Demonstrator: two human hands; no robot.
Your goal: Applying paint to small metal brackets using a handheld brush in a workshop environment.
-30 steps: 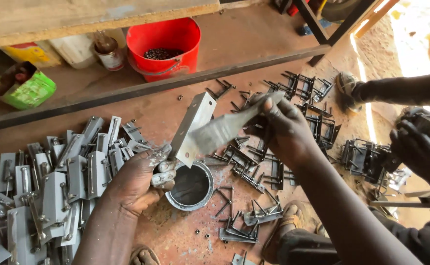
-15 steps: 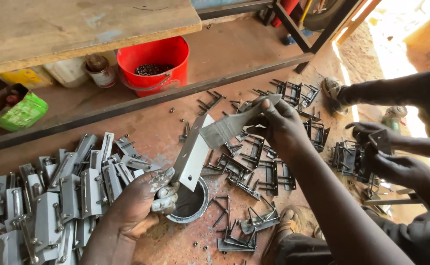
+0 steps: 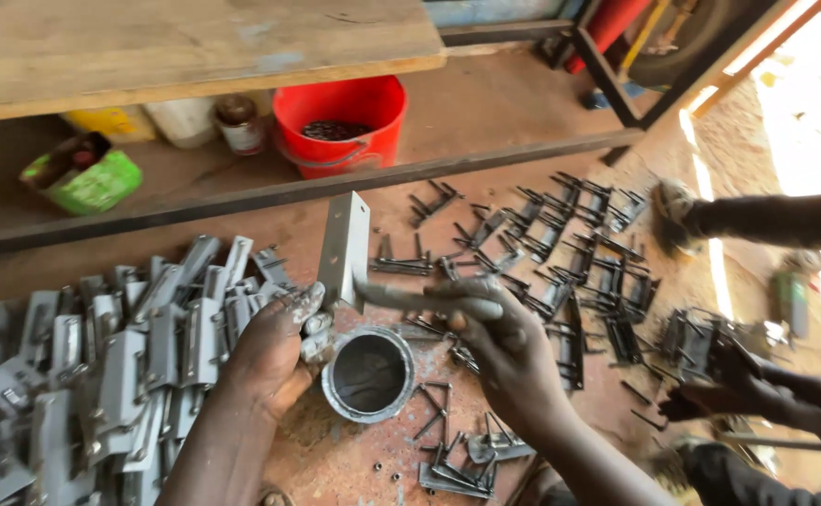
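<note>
The flat grey metal bracket has swung upright above the short grey metal ring. Left hand keeps its grip clenched at the bracket's foot; right hand grasps a grey strip (assembly apparently underway).

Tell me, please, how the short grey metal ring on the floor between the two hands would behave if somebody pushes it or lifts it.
The metal ring stands on its flat open end, so a push would probably slide it rather than roll it. Laid on its side it would likely roll, because its wall is round. It looks rigid and thin-walled, so probably light for its size. The dusty floor may slow any sliding.
</note>
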